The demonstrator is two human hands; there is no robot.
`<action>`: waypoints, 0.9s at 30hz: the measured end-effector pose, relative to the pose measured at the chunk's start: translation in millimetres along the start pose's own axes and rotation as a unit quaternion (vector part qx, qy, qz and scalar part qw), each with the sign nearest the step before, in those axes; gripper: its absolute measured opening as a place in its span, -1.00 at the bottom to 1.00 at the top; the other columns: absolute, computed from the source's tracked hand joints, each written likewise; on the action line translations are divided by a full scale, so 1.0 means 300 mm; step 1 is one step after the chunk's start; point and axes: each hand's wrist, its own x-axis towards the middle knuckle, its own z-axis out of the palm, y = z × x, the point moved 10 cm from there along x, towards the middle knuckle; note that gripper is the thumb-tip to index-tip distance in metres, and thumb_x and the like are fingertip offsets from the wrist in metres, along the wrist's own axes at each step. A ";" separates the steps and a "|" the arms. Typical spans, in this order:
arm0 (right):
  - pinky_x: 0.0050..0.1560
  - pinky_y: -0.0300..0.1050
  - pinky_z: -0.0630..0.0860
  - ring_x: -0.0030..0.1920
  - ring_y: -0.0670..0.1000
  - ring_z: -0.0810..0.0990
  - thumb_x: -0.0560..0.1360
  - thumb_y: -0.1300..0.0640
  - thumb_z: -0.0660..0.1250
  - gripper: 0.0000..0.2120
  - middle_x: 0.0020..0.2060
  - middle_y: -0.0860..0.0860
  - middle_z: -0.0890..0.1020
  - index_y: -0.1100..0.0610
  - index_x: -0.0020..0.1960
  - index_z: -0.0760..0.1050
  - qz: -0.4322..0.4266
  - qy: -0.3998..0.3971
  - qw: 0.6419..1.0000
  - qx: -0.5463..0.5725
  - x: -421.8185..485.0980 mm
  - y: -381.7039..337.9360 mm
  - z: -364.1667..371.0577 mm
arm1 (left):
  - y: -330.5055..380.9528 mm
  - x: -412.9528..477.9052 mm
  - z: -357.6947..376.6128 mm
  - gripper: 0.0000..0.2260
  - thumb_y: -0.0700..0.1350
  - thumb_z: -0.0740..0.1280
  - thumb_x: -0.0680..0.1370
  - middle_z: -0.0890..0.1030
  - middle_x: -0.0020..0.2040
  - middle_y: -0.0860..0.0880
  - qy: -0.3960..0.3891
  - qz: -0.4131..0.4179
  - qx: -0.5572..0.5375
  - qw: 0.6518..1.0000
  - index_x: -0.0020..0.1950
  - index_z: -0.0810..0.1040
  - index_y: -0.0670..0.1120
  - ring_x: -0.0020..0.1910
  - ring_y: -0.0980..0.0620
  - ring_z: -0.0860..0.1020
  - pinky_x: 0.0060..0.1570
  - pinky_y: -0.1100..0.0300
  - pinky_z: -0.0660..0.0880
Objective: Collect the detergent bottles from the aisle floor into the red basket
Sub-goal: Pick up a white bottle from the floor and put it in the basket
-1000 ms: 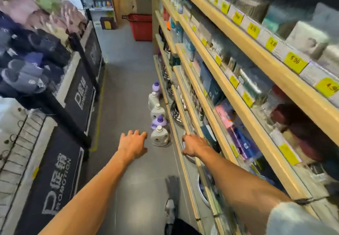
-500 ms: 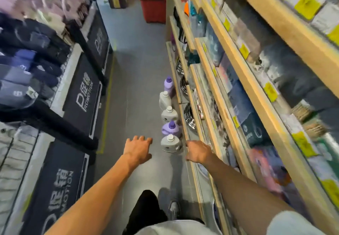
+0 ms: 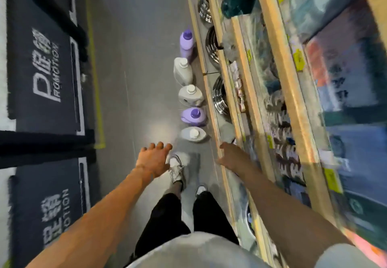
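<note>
head view looks steeply down a narrow aisle floor [image 3: 136, 68], where five detergent bottles stand in a single file hard against the foot of the wooden shelving [image 3: 249, 91] on the right: a tall purple bottle [image 3: 186, 42] farthest off, then a white jug [image 3: 182, 71], a second white jug [image 3: 191, 95], a squat purple bottle [image 3: 193, 116], and the nearest white bottle [image 3: 193, 134]. left hand [image 3: 154, 158] hangs palm down over bare floor just short of and left of that nearest bottle, its fingers [image 3: 160, 146] loosely apart and holding nothing. right hand [image 3: 232, 155] sits at the lip of the lowest shelf edge, empty; whether its fingers are spread or curled cannot be told. black promotion panels [image 3: 45, 73] wall the left side, leaving a clear grey strip of floor between them and the bottles. white sneakers [image 3: 177, 168] stand just behind the row.
</note>
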 end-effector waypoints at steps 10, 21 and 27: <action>0.21 0.12 0.51 0.28 0.24 0.54 0.40 -0.02 0.59 -0.30 0.28 0.17 0.53 0.16 0.43 0.40 0.010 -0.015 0.995 0.100 0.803 0.143 0.472 | -0.098 0.708 0.576 -0.27 0.19 0.41 0.49 0.35 0.46 -0.06 -0.125 -0.022 -0.075 0.989 0.56 0.16 0.05 0.39 -0.15 0.39 0.30 -0.11 0.40; 0.22 0.12 0.54 0.40 0.20 0.43 0.22 -0.05 0.68 0.09 0.42 0.15 0.45 0.15 0.61 0.22 -0.160 0.040 0.985 0.054 1.488 0.162 0.742 | 0.006 1.479 0.991 -0.04 0.21 0.55 0.36 0.28 0.55 -0.14 0.058 0.124 -0.184 0.973 0.61 0.16 -0.06 0.47 -0.17 0.32 0.38 -0.06 0.40; 0.17 0.12 0.56 0.35 0.21 0.49 0.22 -0.17 0.53 0.03 0.38 0.09 0.48 -0.05 0.58 0.13 -0.185 0.005 0.983 -0.001 1.528 0.133 0.738 | 0.050 1.562 0.936 -0.24 0.33 0.48 0.37 0.53 0.32 -0.05 0.121 0.206 -0.179 0.954 0.43 0.36 -0.02 0.23 -0.08 0.53 0.25 -0.02 0.50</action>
